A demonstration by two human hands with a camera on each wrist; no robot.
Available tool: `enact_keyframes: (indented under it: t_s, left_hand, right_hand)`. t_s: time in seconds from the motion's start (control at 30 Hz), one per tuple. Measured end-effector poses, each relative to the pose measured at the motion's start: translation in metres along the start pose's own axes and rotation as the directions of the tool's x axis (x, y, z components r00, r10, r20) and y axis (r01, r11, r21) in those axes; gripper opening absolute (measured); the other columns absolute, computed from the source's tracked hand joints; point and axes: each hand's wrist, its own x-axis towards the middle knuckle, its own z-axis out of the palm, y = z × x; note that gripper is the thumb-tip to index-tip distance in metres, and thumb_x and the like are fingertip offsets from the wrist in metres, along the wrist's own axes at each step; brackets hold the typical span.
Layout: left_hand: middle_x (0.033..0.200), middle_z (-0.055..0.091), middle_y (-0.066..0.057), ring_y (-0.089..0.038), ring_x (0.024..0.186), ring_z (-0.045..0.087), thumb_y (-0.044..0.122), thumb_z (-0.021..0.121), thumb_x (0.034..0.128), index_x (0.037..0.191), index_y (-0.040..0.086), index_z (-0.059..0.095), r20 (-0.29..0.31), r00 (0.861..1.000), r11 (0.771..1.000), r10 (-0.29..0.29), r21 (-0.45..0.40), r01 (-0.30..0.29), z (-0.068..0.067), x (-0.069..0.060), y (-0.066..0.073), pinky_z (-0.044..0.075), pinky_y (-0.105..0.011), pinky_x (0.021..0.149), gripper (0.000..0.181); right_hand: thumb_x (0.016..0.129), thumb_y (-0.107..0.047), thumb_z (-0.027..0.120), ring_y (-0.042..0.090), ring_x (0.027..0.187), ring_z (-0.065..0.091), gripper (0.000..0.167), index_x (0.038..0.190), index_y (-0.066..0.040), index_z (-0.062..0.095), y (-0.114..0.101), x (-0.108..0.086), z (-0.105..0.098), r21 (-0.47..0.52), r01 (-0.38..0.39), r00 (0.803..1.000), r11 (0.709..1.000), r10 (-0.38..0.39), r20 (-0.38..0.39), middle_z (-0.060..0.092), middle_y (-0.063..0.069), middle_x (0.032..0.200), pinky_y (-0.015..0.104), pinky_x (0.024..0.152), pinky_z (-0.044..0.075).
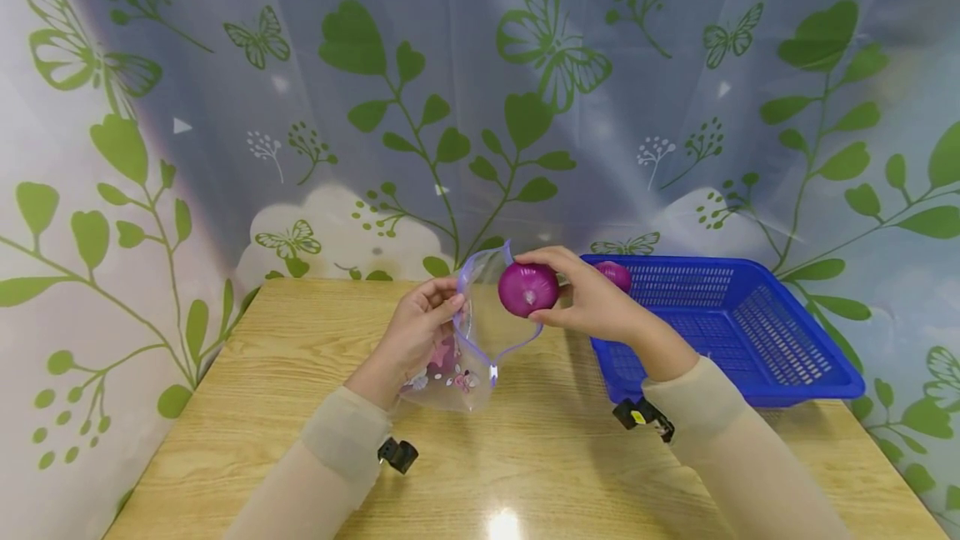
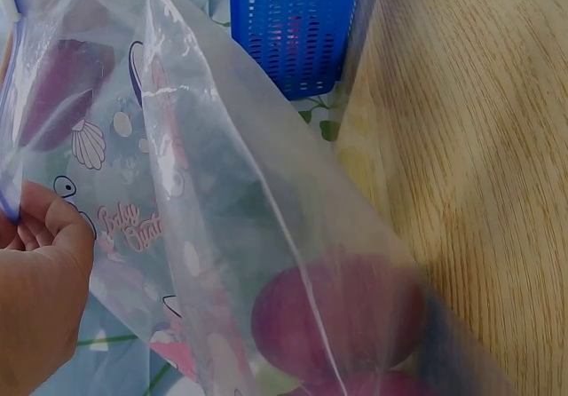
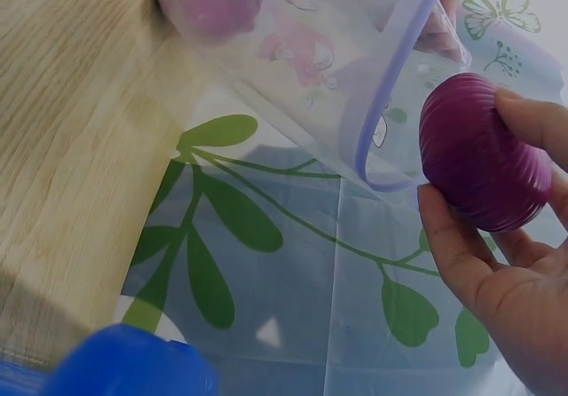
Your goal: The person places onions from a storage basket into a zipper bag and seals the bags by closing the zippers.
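Inside bag point(image 2: 209, 192), left-wrist view: two onions point(image 2: 333, 316)

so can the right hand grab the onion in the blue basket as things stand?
Probably not yet: the right hand already grips another onion. Otherwise the way to the basket onion looks free: the blue basket is open-topped and close by.

- Basket point(image 1: 772, 340) is set on worktop point(image 1: 285, 340), right of bag point(image 1: 472, 352).
- Onion point(image 1: 528, 290) is held at bag's mouth.
- Further onions point(image 2: 333, 316) are contained in bag and basket.
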Motion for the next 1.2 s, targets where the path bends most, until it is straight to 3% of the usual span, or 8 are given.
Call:
enact_keyframes:
  t_s: [0.37,1.0,1.2]
  left_hand:
    - [0.09,0.062,-0.001,-0.011,0.079,0.061,-0.005,0.053,0.1002,0.109,0.006,0.059,0.009,1.0,1.0,-0.001,-0.007,0.001,0.0003,-0.0002,-0.0004,0.05,-0.019,0.067,0.016]
    - [0.09,0.06,-0.002,-0.011,0.078,0.06,-0.006,0.053,0.0997,0.11,0.004,0.058,-0.012,1.0,1.0,-0.011,-0.008,0.011,-0.0002,0.0003,-0.0019,0.05,-0.019,0.067,0.016]
    - [0.09,0.06,-0.002,-0.011,0.078,0.06,-0.007,0.053,0.0997,0.11,0.004,0.058,-0.007,1.0,1.0,-0.003,-0.013,0.003,-0.001,0.0007,-0.0029,0.051,-0.019,0.068,0.016]
  right_hand:
    - [0.087,0.012,0.067,0.035,0.128,0.048,0.062,0.143,-0.007,0.049,-0.0014,0.0031,0.0017,0.008,0.002,0.999,1.0,-0.002,0.041,0.042,0.011,0.144,0.045,0.095,0.054]
    - [0.09,0.005,0.07,0.031,0.128,0.047,0.06,0.144,-0.006,0.047,-0.0008,0.0,-0.0021,0.01,0.005,0.999,1.0,-0.006,0.037,0.042,0.009,0.144,0.044,0.095,0.054]
    - [0.09,0.004,0.071,0.031,0.128,0.047,0.06,0.144,-0.01,0.048,-0.0019,-0.001,-0.0025,0.009,-0.004,0.999,1.0,0.004,0.034,0.042,0.009,0.144,0.042,0.095,0.054]
